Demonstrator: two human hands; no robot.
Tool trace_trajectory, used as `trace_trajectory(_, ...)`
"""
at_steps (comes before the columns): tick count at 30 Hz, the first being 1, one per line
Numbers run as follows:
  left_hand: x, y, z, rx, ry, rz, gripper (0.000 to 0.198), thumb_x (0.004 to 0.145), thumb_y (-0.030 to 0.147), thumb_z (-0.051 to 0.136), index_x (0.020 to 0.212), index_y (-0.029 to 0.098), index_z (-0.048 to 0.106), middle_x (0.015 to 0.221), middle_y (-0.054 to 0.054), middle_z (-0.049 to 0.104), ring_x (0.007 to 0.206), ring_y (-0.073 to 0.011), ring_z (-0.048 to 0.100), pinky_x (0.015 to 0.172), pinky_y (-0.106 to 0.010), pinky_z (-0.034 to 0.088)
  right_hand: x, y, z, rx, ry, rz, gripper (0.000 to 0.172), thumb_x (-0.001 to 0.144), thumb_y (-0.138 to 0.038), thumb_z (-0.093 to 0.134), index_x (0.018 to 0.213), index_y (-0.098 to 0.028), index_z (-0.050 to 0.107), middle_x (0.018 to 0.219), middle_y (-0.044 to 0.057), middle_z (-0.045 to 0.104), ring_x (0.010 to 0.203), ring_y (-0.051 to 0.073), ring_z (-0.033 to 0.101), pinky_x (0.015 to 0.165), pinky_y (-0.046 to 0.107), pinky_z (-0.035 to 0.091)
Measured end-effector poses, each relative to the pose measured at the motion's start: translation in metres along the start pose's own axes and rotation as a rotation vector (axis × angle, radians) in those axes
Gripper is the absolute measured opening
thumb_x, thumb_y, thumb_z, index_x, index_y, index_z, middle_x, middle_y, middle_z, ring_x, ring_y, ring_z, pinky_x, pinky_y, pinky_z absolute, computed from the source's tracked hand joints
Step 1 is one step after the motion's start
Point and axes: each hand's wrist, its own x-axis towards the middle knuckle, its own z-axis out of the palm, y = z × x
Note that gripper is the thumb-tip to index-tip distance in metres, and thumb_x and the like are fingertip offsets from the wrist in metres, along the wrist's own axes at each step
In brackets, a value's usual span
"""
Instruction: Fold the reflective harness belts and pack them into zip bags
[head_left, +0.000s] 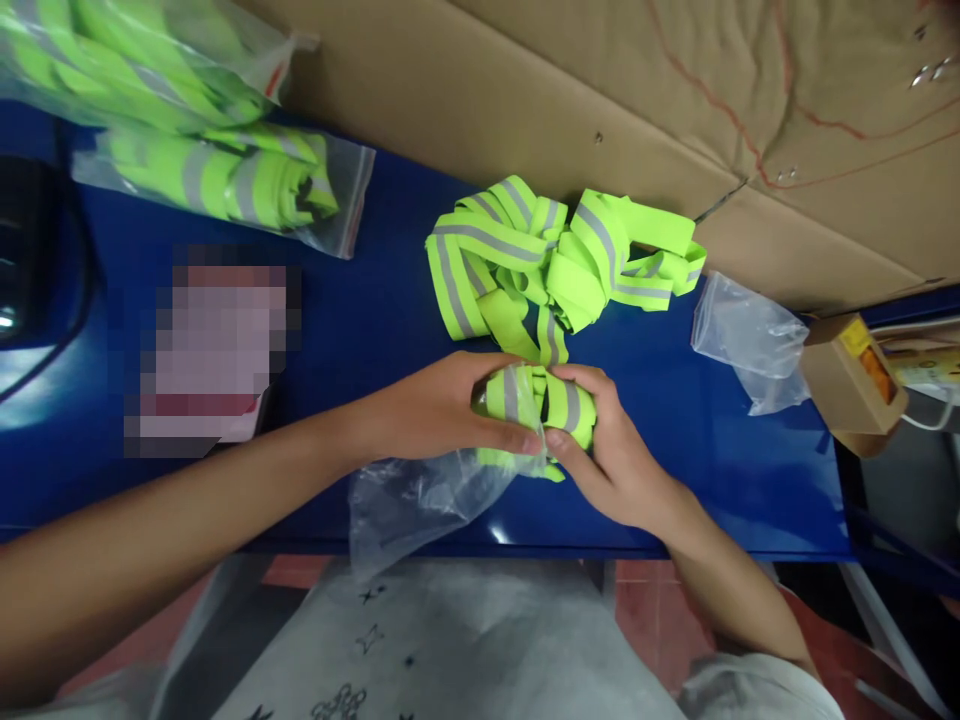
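Observation:
Both hands meet around a rolled bundle of neon yellow reflective strap (577,408) with grey stripes, low over the table's front edge. My left hand (450,405) grips the bundle's left side together with the mouth of a clear plastic bag (420,510), which hangs down to the left. The bag's film covers the left part of the bundle. My right hand (611,455) clasps the right end, thumb in front and fingers behind. Just beyond the hands lies a loose heap of the same reflective strap (487,240).
On the blue table (360,320), a bagged strap roll (217,180) and a larger filled bag (135,60) lie at the left. A blurred-out box-like item (214,350) sits nearer. At the right are an empty plastic bag (750,335) and a small cardboard box (851,380). Large cardboard (465,90) stands behind.

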Motion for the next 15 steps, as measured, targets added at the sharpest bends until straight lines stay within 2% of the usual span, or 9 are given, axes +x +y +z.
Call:
trace_trajectory(2,0.000,-0.002,0.002,0.005,0.000,-0.013,0.057,0.076,0.048,0.085,0.124,0.022,0.071,0.111,-0.002,0.076,0.104,-0.0241,0.071,0.086,-0.032,0.055,-0.001,0.003,-0.007,0.031,-0.080,-0.020,0.049,0.105,-0.033,0.053,0.148,-0.026,0.031,0.142,0.014,0.050,0.127,0.025,0.055,0.108,0.045,0.051)
trace_trajectory(5,0.001,-0.006,0.008,-0.001,0.037,0.012,0.060,0.078,0.044,0.084,0.131,0.023,0.067,0.120,-0.003,0.075,0.109,-0.0243,0.070,0.090,-0.033,0.055,-0.002,0.008,-0.013,0.074,-0.094,-0.050,0.040,0.108,-0.034,0.046,0.146,-0.027,0.035,0.143,0.013,0.050,0.130,0.025,0.054,0.110,0.045,0.050)
trace_trajectory(9,-0.001,-0.008,0.015,0.065,0.017,0.076,0.068,0.077,0.041,0.086,0.138,0.024,0.062,0.133,-0.004,0.071,0.120,-0.0253,0.067,0.099,-0.035,0.053,0.000,0.011,-0.007,0.123,-0.096,-0.081,0.028,0.109,-0.027,0.043,0.137,-0.026,0.044,0.132,0.010,0.055,0.127,0.021,0.055,0.108,0.041,0.049)
trace_trajectory(11,-0.003,-0.007,0.018,0.115,0.014,0.084,0.082,0.074,0.043,0.088,0.147,0.024,0.055,0.140,-0.006,0.067,0.126,-0.0266,0.064,0.102,-0.035,0.052,0.001,0.009,-0.001,0.100,-0.109,-0.118,0.027,0.108,-0.024,0.045,0.135,-0.025,0.046,0.129,0.010,0.053,0.126,0.021,0.054,0.108,0.040,0.049)
trace_trajectory(13,-0.006,-0.004,0.019,0.177,0.018,0.074,0.098,0.073,0.046,0.088,0.157,0.026,0.043,0.143,-0.006,0.065,0.125,-0.0269,0.065,0.100,-0.035,0.052,0.001,0.006,0.004,0.062,-0.066,-0.136,0.028,0.106,-0.022,0.050,0.134,-0.024,0.047,0.127,0.011,0.051,0.127,0.022,0.051,0.107,0.041,0.048)
trace_trajectory(15,-0.009,-0.001,0.019,0.229,0.027,0.062,0.107,0.073,0.053,0.088,0.162,0.029,0.034,0.135,-0.004,0.069,0.113,-0.0258,0.069,0.093,-0.034,0.054,0.000,0.003,0.008,0.087,0.066,-0.123,0.033,0.102,-0.020,0.057,0.133,-0.025,0.047,0.125,0.010,0.051,0.124,0.022,0.052,0.103,0.040,0.050)
